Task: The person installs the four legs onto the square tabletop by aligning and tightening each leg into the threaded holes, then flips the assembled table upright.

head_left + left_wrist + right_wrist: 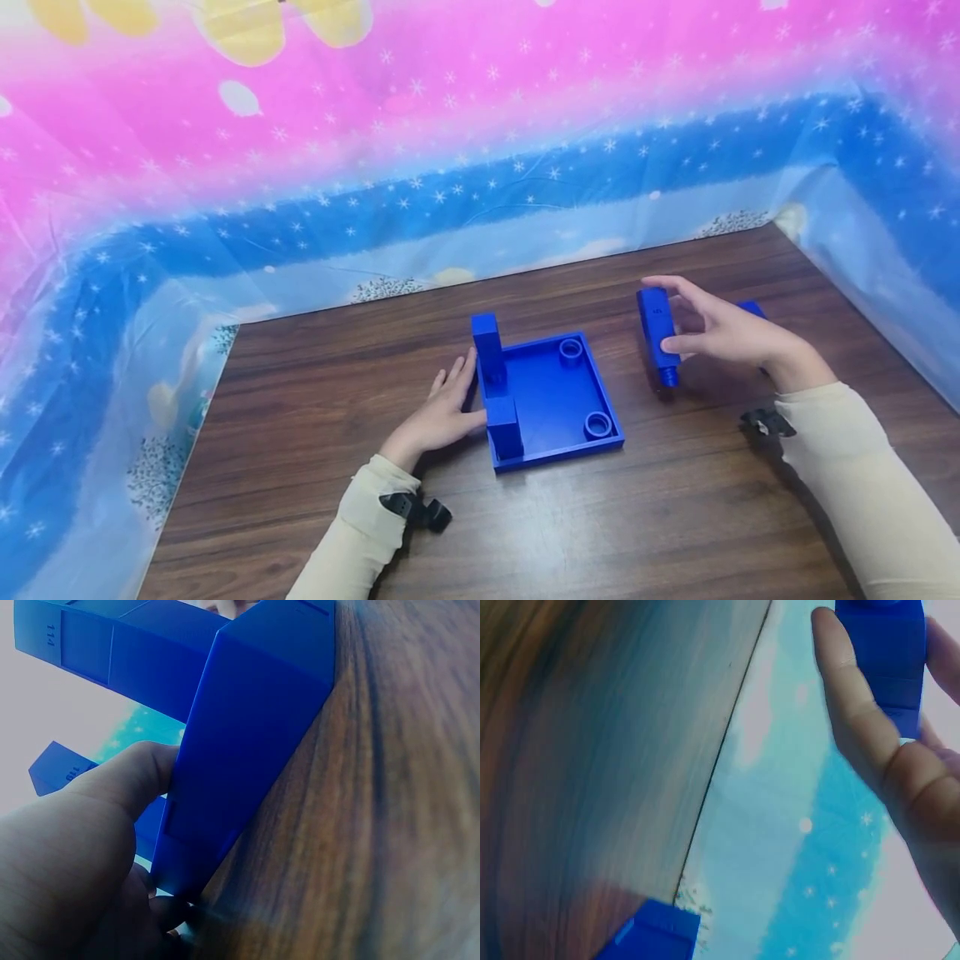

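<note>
while its straight fingers rest against the left side of the blue tray [547, 392], the left hand [441, 414] grips nothing; its thumb touches that side too, seemingly to brace it. two posts stand upright at the tray's left corners, the far post [487, 343] and the near post [504, 427]. the tray lies on the dark wooden desk [300, 433], and at its right corners the far socket [570, 351] and the near socket [597, 426] have no post in them. farther right, well apart from the tray, the right hand [726, 332] pinches a loose post [656, 321] between thumb and fingers, with the threaded end [668, 377] toward the near side. partly hidden behind that hand is another blue piece [752, 309]. the step in hand looks like fitting a third post; the next move probably calls for carrying it left, setting it upright over either right socket and screwing it in.
</note>
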`<state>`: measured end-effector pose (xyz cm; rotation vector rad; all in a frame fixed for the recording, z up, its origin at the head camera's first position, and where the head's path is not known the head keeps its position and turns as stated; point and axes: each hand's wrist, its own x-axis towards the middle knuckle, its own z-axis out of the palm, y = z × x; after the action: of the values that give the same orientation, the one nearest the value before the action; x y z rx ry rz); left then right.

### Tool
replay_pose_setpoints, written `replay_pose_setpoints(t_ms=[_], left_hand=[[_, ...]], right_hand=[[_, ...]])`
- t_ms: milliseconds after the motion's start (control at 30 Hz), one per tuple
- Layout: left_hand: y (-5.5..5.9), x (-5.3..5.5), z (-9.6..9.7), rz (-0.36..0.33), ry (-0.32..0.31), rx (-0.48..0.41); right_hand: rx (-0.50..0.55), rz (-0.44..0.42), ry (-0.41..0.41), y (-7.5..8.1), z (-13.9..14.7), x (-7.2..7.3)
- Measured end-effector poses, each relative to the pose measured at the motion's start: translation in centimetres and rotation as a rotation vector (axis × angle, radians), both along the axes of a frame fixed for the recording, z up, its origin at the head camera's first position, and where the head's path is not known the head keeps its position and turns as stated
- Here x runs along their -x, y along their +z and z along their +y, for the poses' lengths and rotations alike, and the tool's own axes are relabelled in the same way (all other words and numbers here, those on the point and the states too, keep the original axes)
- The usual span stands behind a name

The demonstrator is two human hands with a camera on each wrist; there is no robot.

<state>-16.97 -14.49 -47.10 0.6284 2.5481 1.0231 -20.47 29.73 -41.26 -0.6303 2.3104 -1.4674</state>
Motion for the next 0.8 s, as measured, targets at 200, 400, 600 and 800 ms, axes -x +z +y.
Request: replay_pose_setpoints(t_ms=[200,400,600,800], left_hand=[[0.0,0.1,0.0,0.005,-0.004,0.012],[-0.1,0.0,0.0,0.006,-0.003,0.006],[-0.2,-0.1,0.0,0.034,0.002,-0.025],[-0.2,0.0,0.0,0.030,0.003,-0.019]], right_hand=[[0.169,-0.011,0.089,0.4,-0.9,0.2],[0.234,0.005,0.098,0.6,-1.8,0.3],[0.247,0.018,0.080,0.8,-3.0,1.1],[0.324,0.063,0.149,1.0,-4.5,2.3]])
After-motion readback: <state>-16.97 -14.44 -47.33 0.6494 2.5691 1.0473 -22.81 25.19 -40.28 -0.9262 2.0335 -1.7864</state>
